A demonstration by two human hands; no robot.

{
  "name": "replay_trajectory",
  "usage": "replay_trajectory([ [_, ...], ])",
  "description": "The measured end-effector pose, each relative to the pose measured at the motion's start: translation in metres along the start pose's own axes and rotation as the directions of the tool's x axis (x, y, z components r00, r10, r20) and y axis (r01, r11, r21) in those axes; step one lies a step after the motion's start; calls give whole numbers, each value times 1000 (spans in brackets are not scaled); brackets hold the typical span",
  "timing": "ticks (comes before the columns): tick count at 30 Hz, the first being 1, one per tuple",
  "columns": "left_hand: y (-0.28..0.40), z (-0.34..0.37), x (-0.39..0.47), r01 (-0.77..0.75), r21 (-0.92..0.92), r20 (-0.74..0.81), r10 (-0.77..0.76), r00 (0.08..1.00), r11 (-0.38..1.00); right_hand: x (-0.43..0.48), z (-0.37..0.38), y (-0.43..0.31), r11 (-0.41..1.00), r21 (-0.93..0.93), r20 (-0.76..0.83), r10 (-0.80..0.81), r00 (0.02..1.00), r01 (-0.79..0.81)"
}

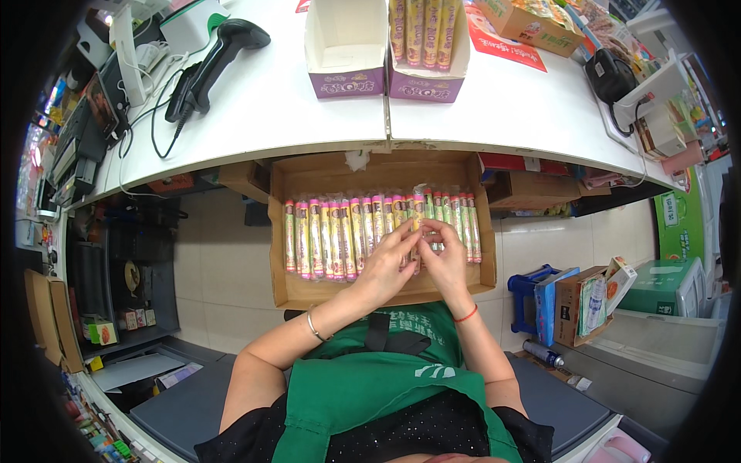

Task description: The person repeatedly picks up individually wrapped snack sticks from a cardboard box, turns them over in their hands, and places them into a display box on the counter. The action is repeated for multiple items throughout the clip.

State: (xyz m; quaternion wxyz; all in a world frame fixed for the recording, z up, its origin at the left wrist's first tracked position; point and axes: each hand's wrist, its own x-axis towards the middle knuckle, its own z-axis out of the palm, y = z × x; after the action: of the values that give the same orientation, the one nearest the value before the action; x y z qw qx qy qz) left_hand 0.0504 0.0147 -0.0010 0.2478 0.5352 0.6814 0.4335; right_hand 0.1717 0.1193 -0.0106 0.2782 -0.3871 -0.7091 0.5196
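Note:
An open cardboard box (pixel 484 231) lies before me at lap height, just below the counter edge. Inside it, plastic-wrapped candy tubes (pixel 341 240) stand side by side in a row. Most are yellow with pink ends; green ones with red ends (pixel 472 231) lie at the right. My left hand (pixel 382 263) and my right hand (pixel 447 254) meet over the right half of the row. Between their fingertips they hold one yellow candy tube (pixel 418 211), raised above the others. Its lower part is partly hidden by my fingers.
Two purple-and-white display boxes (pixel 347 87) (pixel 427 89) stand on the white counter (pixel 260 116); the right one holds several yellow tubes (pixel 429 35). A barcode scanner (pixel 214 63) with its cable is at left. A blue plastic stool (pixel 521 301) and cartons (pixel 570 315) stand at right.

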Motion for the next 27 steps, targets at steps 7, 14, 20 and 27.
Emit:
replay_trajectory([
  [7,-4,1,-1,16,18,35,-17,999,1000,1,5,6,989,-138,20,-57,998,59],
  [14,-10,5,0,-20,101,60,14,998,995,-1,6,2,987,-159,60,4,998,6],
  [20,-6,4,1,-92,173,79,80,994,981,0,8,6,984,-175,45,-36,998,43],
  [27,1,-5,1,-126,294,191,71,979,947,4,11,11,979,-195,27,-58,998,62],
])
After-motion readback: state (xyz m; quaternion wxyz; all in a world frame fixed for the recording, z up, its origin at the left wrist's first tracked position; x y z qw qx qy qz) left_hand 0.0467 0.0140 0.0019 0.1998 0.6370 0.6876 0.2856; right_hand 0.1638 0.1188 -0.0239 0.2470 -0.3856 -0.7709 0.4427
